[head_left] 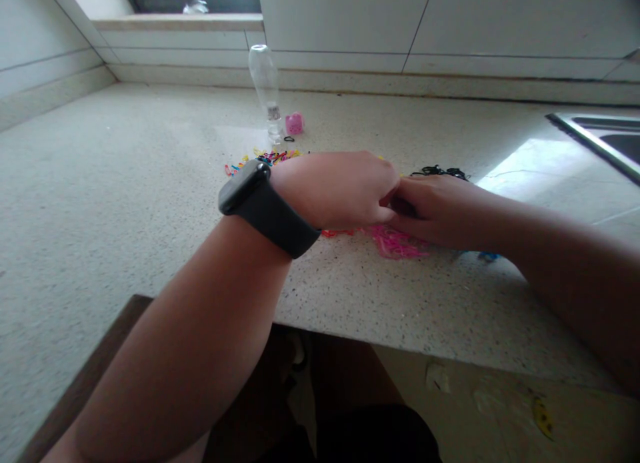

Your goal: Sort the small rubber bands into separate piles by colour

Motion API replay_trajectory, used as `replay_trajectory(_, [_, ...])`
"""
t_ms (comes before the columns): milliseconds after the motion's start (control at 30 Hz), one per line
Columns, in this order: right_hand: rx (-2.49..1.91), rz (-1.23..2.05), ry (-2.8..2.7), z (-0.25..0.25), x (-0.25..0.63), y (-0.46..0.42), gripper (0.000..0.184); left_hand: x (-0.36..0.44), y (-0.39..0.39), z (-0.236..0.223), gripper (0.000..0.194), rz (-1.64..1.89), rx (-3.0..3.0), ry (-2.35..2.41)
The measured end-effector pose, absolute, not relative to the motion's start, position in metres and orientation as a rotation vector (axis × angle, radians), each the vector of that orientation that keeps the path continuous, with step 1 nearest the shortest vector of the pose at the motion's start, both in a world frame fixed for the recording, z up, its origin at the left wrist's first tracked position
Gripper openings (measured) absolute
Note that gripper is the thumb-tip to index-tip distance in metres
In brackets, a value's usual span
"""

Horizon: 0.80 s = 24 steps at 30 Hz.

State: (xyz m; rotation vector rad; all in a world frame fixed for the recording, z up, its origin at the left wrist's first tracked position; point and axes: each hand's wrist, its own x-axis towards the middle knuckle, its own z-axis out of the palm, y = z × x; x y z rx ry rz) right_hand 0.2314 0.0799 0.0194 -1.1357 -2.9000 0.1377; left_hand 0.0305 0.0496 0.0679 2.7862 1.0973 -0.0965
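My left hand, with a dark watch on its wrist, is closed with its fingers curled down. Its fingertips meet those of my right hand, which is also closed in a pinch. Whatever the fingers hold is hidden between the two hands. Under and around them lie small rubber bands sorted by colour: a pink pile just below the fingertips, a black pile behind my right hand, and some blue bands under my right wrist. A mixed-colour pile shows behind my left wrist.
A clear plastic bottle stands upside down at the back, beside a pink cap-like piece and a single black band. To the right is a metal sink edge. The speckled counter ends in front of my legs.
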Motion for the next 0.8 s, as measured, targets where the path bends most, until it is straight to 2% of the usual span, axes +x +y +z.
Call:
replay_trajectory(267, [-1.127, 0.169, -2.914, 0.0208, 0.2314, 0.0797, 0.026, 0.0279, 0.0442, 0.0712, 0.048, -0.104, 2.814, 1.102])
replay_trajectory(800, [-1.116, 0.156, -2.924, 0.0223, 0.2324, 0.0784, 0.025, 0.0278, 0.0398, 0.0717, 0.051, -0.09, 2.768, 1.159])
